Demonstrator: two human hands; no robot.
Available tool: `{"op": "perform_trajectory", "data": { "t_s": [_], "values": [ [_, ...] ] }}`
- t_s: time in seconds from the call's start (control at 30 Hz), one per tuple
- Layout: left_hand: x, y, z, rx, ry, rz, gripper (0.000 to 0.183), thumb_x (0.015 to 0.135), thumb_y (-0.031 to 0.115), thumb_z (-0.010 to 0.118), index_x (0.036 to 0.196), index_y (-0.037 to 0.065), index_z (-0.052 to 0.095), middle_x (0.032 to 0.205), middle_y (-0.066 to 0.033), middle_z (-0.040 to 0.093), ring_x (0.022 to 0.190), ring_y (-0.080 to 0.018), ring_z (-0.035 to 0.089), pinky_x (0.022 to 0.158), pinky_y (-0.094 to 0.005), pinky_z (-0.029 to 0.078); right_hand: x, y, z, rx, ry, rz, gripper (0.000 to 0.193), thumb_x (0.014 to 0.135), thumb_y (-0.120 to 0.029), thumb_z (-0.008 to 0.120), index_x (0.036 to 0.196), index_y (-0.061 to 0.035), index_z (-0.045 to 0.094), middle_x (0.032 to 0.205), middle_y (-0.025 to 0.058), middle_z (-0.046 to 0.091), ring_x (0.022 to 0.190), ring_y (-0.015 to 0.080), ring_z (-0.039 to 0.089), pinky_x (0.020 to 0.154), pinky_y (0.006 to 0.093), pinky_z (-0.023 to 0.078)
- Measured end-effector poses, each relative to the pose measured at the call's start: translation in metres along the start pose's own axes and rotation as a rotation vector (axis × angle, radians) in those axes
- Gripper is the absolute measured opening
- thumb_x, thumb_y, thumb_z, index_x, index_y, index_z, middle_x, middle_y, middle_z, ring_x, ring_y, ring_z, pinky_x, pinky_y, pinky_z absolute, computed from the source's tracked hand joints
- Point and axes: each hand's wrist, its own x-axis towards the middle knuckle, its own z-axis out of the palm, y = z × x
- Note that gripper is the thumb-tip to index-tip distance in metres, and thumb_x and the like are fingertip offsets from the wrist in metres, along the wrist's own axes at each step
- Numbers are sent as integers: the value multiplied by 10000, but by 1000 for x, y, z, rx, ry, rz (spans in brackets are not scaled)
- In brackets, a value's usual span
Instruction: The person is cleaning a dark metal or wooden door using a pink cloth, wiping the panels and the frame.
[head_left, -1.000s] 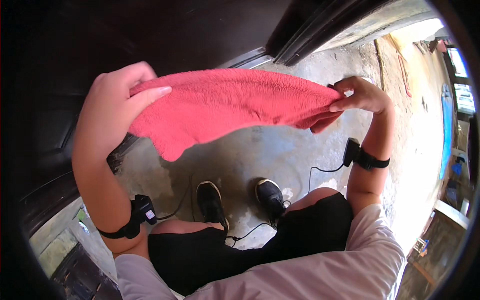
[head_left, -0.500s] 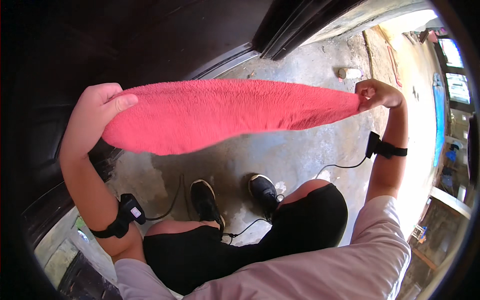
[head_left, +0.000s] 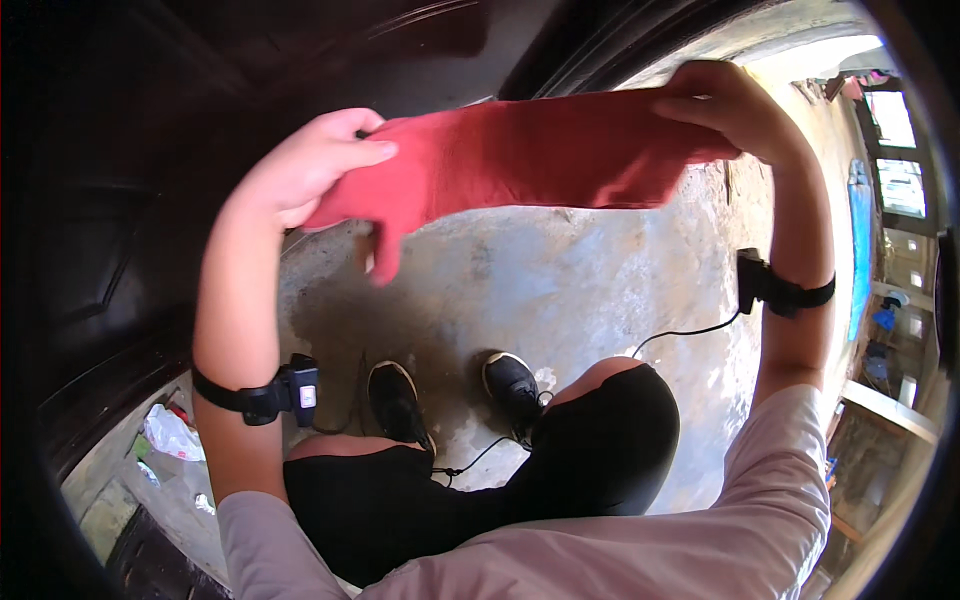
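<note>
A red towel (head_left: 540, 150) with a fuzzy weave is stretched level between my hands, high in front of the dark door. Its left end is gripped by my left hand (head_left: 310, 170), thumb on top and fingers partly hidden behind the cloth. A loose flap of the towel hangs below that hand. My right hand (head_left: 725, 108) pinches the other end, its fingers curled around the cloth. The towel looks narrower in the middle, as if doubled over, and lies in shade.
A dark panelled door (head_left: 120, 240) stands close on my left and ahead. Under the towel lies a worn concrete floor (head_left: 560, 270), with my black shoes (head_left: 400, 400) on it. A white plastic bag (head_left: 172, 432) lies at the lower left. Cables run from my arm straps (head_left: 785, 285).
Both hands have risen away from me toward the door, taking the towel along. My left hand has also moved right. The towel has gone from a wide spread to a narrower band.
</note>
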Motion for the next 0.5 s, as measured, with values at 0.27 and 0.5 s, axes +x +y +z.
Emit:
{"op": "perform_trajectory", "data": {
  "t_s": [0.27, 0.5],
  "values": [
    [27, -7, 70, -541, 52, -38, 410, 1089, 291, 532, 1254, -72, 627, 1172, -217, 723, 1007, -298, 742, 937, -432, 598, 21, -138, 115, 304, -352, -364, 329, 959, -219, 718, 1170, 34, 720, 1013, 132, 760, 910, 208, 700, 881, 337, 568],
    [16, -17, 43, -400, -6, 83, 494, 875, 47, 703, 1338, -36, 555, 1214, -161, 682, 1113, -229, 694, 1022, -374, 546, 24, -20, 150, 963, -237, 40, 551, 1099, -450, 500, 1421, -6, 547, 1381, 175, 643, 1204, 262, 650, 1036, 422, 542]
  ]
}}
